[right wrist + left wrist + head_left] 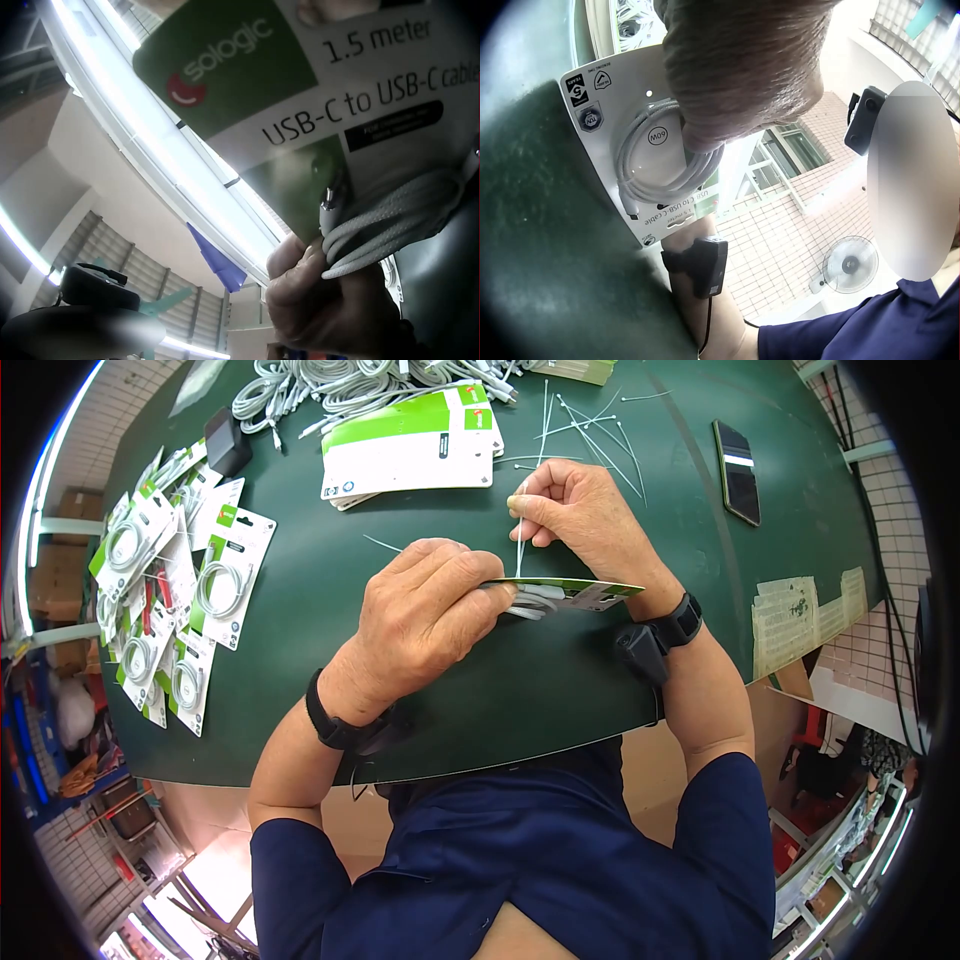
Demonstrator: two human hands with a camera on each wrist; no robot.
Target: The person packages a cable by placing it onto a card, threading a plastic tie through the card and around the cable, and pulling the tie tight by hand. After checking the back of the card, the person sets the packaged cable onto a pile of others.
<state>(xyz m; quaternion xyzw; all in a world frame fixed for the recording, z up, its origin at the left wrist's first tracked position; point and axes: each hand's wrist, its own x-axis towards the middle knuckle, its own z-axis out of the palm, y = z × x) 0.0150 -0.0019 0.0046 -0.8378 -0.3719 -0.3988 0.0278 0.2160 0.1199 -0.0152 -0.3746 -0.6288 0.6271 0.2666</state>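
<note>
left hand [430,605] grips the green-and-white printed cardboard card [590,592] with its coiled white braided cable [530,603], held up over the dark green tabletop [450,710]. right hand [585,515], fingers curled, pinches a thin white plastic tie [520,545] above the card.

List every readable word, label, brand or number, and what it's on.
All on the held card:
"sologic"
"1.5 meter"
"USB-C to USB-C cable"
"60W"
"5 YEARS"
Its other badges and the black strip's small print: too blurred to read.
Stacked cards, piled packs, paper sheets: print too small to read.
</note>
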